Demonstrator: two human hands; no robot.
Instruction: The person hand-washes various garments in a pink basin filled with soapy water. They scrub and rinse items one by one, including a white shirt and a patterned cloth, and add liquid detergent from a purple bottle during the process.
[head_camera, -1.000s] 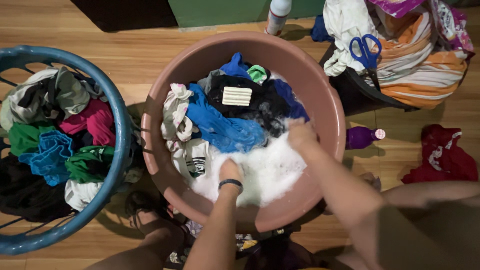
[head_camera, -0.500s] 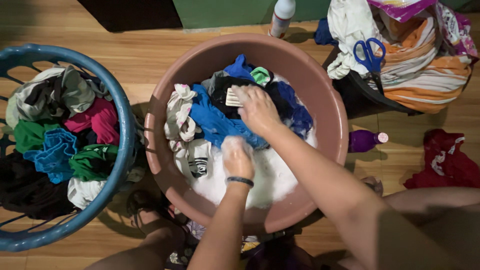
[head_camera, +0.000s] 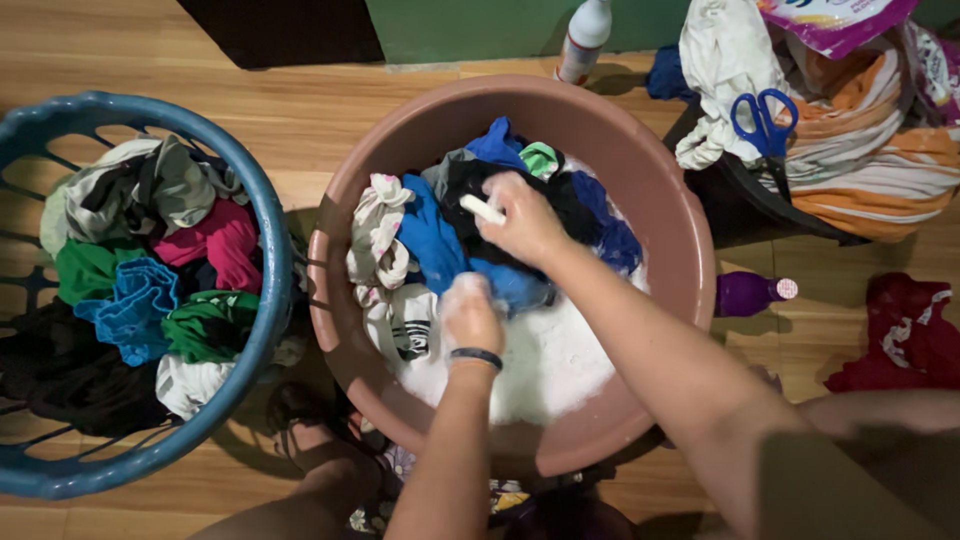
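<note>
- Fingers (head_camera: 505, 195) of my right hand (head_camera: 522, 222) closed round a small pale bar of soap (head_camera: 481, 209), held over the dark clothes in the big round brown plastic basin (head_camera: 690, 260); only one end of the bar shows.
- Left hand (head_camera: 470, 315) w/ a dark wristband (head_camera: 476, 355) is coated in foam, fingers curled down into white suds (head_camera: 540, 365); can't tell if it's gripping anything.
- Basin's near rim hidden by my arms; clothes half sunk, hard to count.
- 1 basin, 1 round blue plastic laundry basket (head_camera: 262, 215) w/ open slatted sides, cut off at left edge, piled w/ crumpled mixed-colour clothes.
- 1 small purple bottle (head_camera: 745, 293) lying on wood floor, just beside the basin's edge; 1 white bottle (head_camera: 580, 40), top cut off.
- 1 pair blue-handled scissors (head_camera: 765, 120) on a striped orange-white cloth heap (head_camera: 870, 170).
</note>
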